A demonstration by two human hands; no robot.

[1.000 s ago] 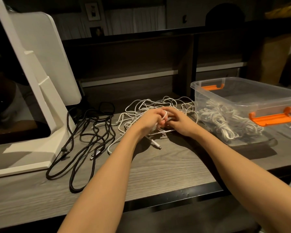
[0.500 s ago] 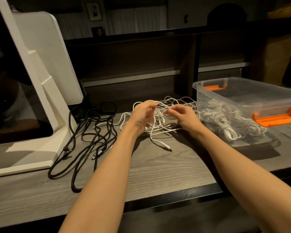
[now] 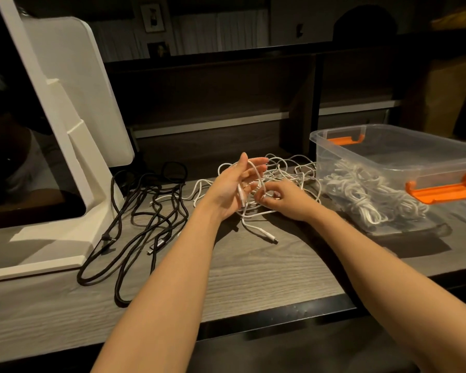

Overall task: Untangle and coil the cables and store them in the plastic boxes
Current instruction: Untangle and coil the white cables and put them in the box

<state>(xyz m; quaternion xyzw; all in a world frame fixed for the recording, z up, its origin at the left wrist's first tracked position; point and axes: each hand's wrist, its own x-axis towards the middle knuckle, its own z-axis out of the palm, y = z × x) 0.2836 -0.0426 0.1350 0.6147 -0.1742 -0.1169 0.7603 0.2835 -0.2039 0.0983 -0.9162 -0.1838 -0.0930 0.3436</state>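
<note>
While a white cable is looped over the straight fingers of the left hand, a strand is pinched by the right hand, probably for coiling. Remaining tangle lies on the grey desk, beside the box of coils; room dim.

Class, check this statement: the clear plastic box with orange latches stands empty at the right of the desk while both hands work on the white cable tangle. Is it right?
Not quite. The head view shows the clear plastic box already holding coiled white cables, so it is not empty. The rest stands: left hand and right hand work on the white cable tangle.
</note>
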